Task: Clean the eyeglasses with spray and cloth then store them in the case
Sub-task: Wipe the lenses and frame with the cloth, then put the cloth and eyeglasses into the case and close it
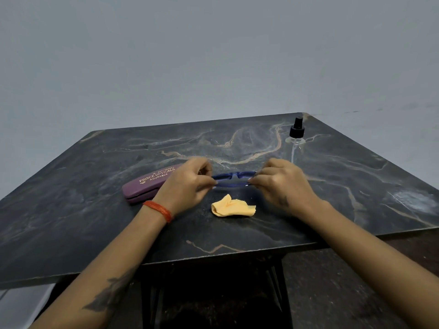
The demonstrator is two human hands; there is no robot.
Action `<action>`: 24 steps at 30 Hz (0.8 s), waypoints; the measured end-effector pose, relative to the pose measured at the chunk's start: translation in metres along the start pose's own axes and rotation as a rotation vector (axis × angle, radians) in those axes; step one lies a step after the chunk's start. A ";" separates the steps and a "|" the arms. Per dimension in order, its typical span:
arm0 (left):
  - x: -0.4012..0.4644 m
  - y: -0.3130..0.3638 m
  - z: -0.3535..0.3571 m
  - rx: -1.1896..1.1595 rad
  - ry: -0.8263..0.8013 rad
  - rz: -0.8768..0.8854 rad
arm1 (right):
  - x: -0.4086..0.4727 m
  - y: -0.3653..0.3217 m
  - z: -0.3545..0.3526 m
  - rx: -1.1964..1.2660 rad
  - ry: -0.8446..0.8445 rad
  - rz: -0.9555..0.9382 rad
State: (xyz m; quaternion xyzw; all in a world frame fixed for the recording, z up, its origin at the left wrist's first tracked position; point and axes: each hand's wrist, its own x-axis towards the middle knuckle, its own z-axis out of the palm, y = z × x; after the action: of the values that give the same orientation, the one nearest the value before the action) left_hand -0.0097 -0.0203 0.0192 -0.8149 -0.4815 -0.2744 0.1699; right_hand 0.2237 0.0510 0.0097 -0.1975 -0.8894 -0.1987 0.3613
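Dark marbled worktop (pixel 332 198) against plain grey wall. Left hand (pixel 187 184) fingers curled, pinching left end of blue eyeglasses (pixel 234 179); right hand (pixel 280 184) fingers curled, pinching right end. Eyeglasses held level between hands, just above worktop. Crumpled yellow cloth (pixel 231 207) lies just in front. Closed purple case (pixel 149 184) beside left hand. Spray bottle (pixel 296 136) upright at far right, well apart.
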 end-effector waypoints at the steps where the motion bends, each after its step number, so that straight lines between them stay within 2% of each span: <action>1: -0.003 0.001 0.001 0.019 -0.004 0.014 | -0.001 -0.001 0.002 -0.021 -0.010 -0.045; 10: -0.013 0.008 0.001 0.042 -0.039 0.070 | -0.005 -0.005 0.005 -0.068 -0.156 -0.137; 18: -0.021 0.009 0.001 0.030 -0.039 0.039 | -0.006 -0.012 0.002 -0.041 -0.102 -0.093; 20: -0.023 0.010 0.000 0.022 -0.012 0.007 | -0.008 -0.014 0.000 0.010 -0.077 -0.019; 24: -0.030 0.009 -0.009 -0.005 0.073 -0.090 | -0.003 -0.021 -0.008 0.222 0.032 0.251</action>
State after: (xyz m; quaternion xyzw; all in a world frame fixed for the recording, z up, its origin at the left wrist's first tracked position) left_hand -0.0159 -0.0504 0.0081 -0.7822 -0.5106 -0.3124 0.1729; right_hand 0.2197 0.0284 0.0083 -0.2624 -0.8684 -0.0556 0.4172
